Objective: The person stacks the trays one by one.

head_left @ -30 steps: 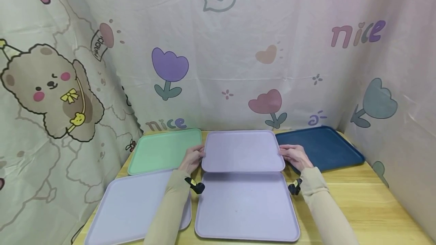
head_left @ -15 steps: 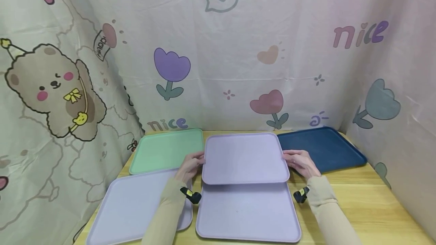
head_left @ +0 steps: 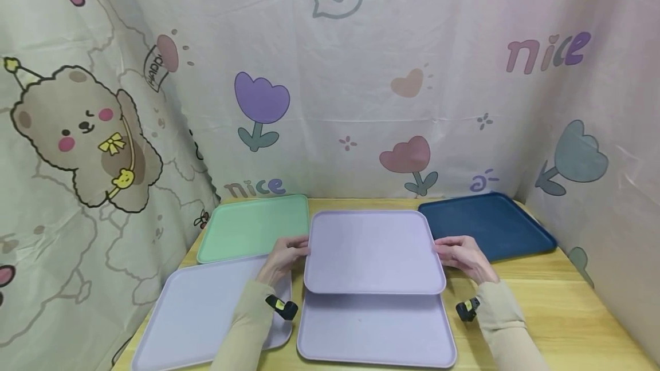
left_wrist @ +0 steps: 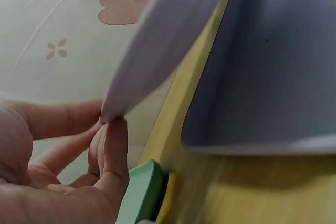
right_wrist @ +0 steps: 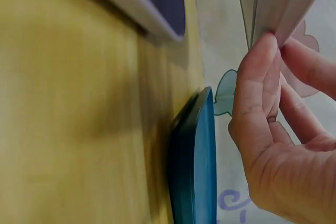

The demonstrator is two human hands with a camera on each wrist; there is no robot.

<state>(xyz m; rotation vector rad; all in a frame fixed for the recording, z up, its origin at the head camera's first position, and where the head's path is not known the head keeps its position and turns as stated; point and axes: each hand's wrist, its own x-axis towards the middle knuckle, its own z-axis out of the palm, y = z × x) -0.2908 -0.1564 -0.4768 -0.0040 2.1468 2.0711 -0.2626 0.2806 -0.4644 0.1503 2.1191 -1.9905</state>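
White cloth (head_left: pixel 340 50) with flowers and a bear hangs behind and beside a wooden table (head_left: pixel 572 314). On the table, one pale purple tray (head_left: pixel 206 308) lies to the left, and another, the front tray (head_left: pixel 376 331), lies in the middle. Farther back are a green tray (head_left: pixel 258 228) on the left and a dark blue tray (head_left: pixel 487 228) on the right.

Up above the far part of the front tray is the held tray (head_left: pixel 374 253), also pale purple, and the wrist views show a gap between them. The left hand (head_left: pixel 283 255) pinches its left edge, and the right hand (head_left: pixel 464 257) pinches its right edge, thumb and fingers together on the rim.

The step looks like carrying this tray over the front one. Next seems to call for keeping both sides even and lowering gently.

On the cloth, big letters (head_left: pixel 549 52) say "nice", and smaller letters (head_left: pixel 255 188) say it again. A little banner (head_left: pixel 156 70) maybe says "HAPPY", but part is hidden. No brand shows on the trays.
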